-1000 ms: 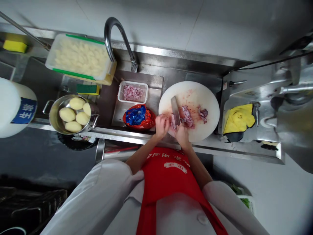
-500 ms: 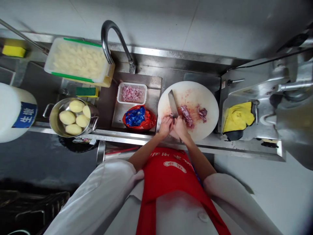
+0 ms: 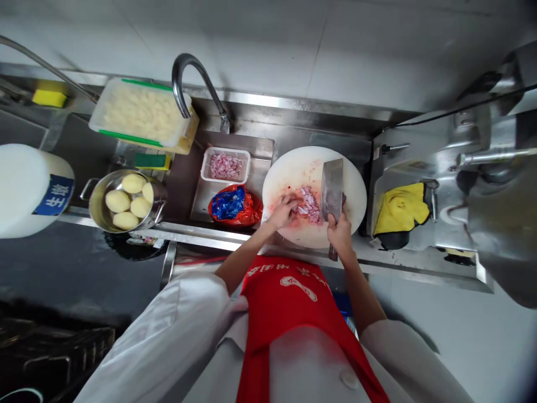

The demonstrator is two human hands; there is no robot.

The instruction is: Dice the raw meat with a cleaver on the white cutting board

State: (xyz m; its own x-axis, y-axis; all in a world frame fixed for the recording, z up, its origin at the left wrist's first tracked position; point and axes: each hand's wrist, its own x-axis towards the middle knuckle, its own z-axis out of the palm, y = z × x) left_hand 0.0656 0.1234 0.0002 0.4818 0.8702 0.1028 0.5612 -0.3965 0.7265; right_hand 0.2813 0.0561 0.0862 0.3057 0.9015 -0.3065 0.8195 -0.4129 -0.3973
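Open board (image 3: 289, 169) surrounds the meat (image 3: 309, 206), left hand (image 3: 282, 211) loosely spread at its edge, right hand (image 3: 339, 230) gripping a cleaver (image 3: 332, 187).

1. Right of centre: white chopping board (image 3: 289, 168), smeared pinkish red.
2. On it: meat (image 3: 309, 205), mottled pink, purplish and whitish; cleaver (image 3: 332, 187), silver-grey blade, dark brown handle.
3. Centre: white basket (image 3: 223, 180), lattice-patterned, with pink-and-pale pieces (image 3: 226, 166); below, a glossy blue-and-red bag (image 3: 247, 210).
4. Left: pale yellow potatoes (image 3: 118, 201), silver pot (image 3: 97, 208); above, green-and-yellow sponge (image 3: 150, 161).
5. Upper left: translucent whitish container (image 3: 138, 115), green edge strips.
6. Far left: white jug (image 3: 19, 184), blue label (image 3: 53, 196), white characters.
7. Right: yellow cloth (image 3: 400, 207).
8. Bottom centre: red apron (image 3: 277, 316), white lettering; white sleeves (image 3: 168, 330).
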